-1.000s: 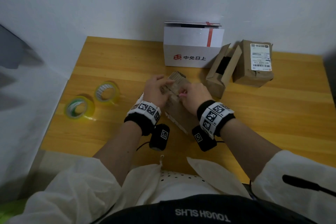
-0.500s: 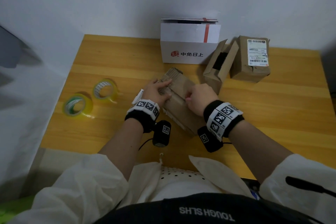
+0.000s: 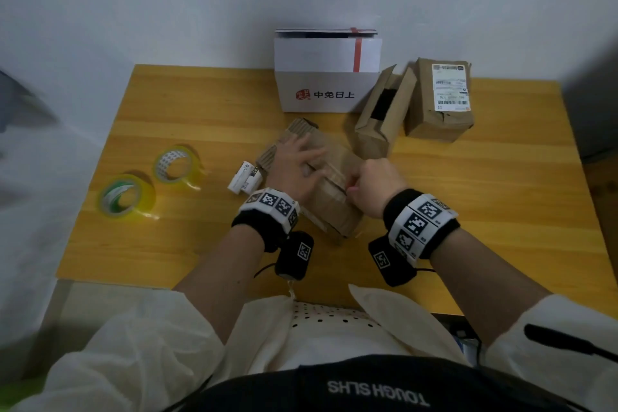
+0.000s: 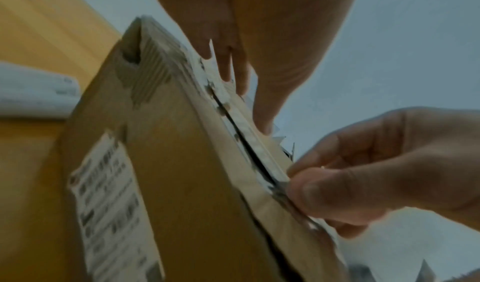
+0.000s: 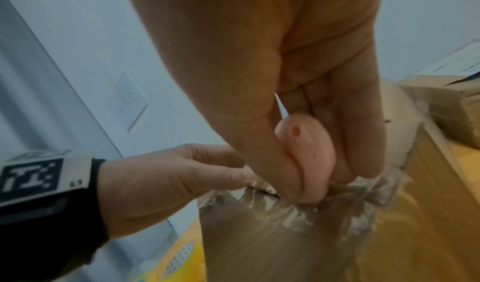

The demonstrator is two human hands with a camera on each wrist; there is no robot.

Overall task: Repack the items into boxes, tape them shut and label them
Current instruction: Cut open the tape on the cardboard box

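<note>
The brown box [image 3: 329, 184] lies on the bench [image 3: 200, 117], a bit flatter than half a second ago. The left hand [image 3: 294, 170] now lies flat on top of it with straight fingers, pressing it down; before, it held the edge. The right hand [image 3: 376, 186] has slid closer to the body along the slit in the top, its fingers [image 5: 293, 163] pinching a small pink cutter [image 5: 307, 159]. A little white box [image 3: 244, 177] now shows left of the hand.

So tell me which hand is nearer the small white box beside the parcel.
Left. The left hand presses on the parcel right beside the small white box; the right hand works the parcel's far side.
</note>
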